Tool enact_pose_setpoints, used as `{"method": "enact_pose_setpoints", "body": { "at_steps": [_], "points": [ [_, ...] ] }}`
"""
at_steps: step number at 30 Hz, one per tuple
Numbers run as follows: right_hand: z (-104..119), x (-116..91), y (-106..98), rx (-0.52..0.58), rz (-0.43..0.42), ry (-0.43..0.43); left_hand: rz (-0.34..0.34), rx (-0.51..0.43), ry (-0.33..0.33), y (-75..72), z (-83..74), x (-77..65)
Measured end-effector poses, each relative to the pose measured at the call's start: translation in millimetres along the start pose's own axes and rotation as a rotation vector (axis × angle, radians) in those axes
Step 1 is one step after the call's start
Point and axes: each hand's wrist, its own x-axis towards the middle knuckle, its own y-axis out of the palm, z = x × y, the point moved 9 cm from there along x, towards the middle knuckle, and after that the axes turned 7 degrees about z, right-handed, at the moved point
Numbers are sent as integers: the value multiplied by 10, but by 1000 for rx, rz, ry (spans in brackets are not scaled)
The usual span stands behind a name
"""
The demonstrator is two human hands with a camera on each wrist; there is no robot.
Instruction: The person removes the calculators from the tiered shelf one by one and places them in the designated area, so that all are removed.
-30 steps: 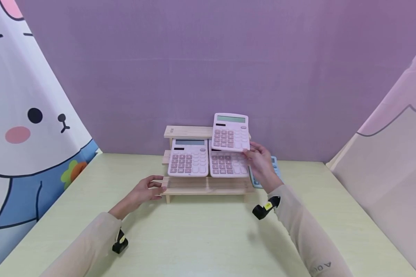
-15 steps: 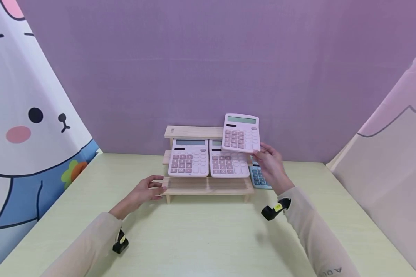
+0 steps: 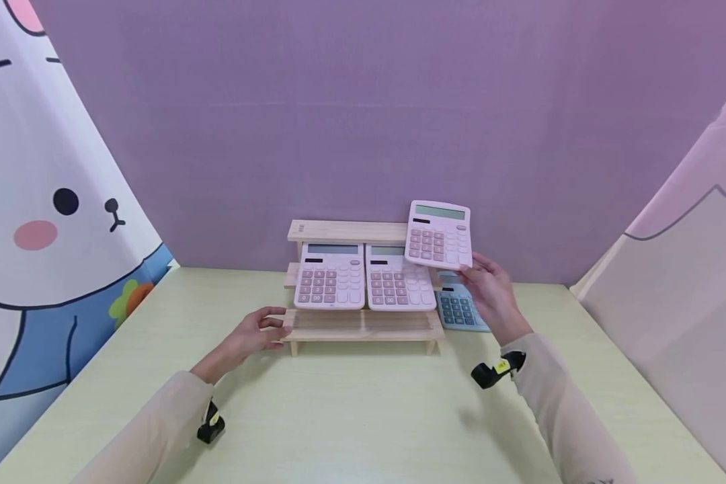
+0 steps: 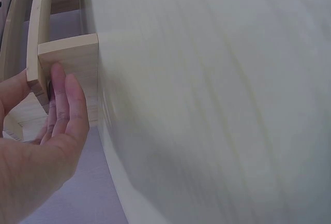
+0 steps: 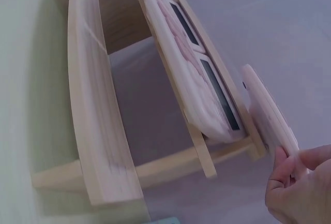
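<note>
My right hand (image 3: 490, 292) pinches a pink calculator (image 3: 438, 235) by its lower right corner, thumb on the front. It is raised at the right end of the top plank of a stepped wooden shelf (image 3: 363, 327). Two more pink calculators, a left one (image 3: 329, 277) and a right one (image 3: 399, 286), lean side by side on the middle step. The held calculator overlaps the right one's upper corner in the head view. My left hand (image 3: 251, 335) grips the left end of the lowest plank, thumb above and fingers underneath, as the left wrist view shows (image 4: 57, 115).
Behind my right hand a blue calculator (image 3: 460, 309) lies on the pale table (image 3: 351, 410), partly hidden. A purple cloth (image 3: 363, 121) hangs behind the shelf. Printed cloths stand at left (image 3: 78, 222) and right (image 3: 690, 289).
My right hand has carried the held calculator to the right along the top plank, uncovering more of the leaning right one and of the blue one. My left hand stays on the shelf.
</note>
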Motion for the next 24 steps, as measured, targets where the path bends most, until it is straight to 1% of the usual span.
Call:
{"method": "enact_pose_setpoints", "body": {
  "at_steps": [6, 13, 18, 24],
  "points": [
    [71, -37, -99, 20, 13, -5, -1, -2, 0, -6, 2, 0],
    [141, -65, -211, 8, 31, -8, -4, 0, 0, -5, -4, -7],
    [179, -80, -294, 21, 41, -13, -2, 2, 2, 1, -13, -13],
    [204, -103, -383, 74, 56, -25, 1, 2, 6, 10, -33, -26]
  ]
}}
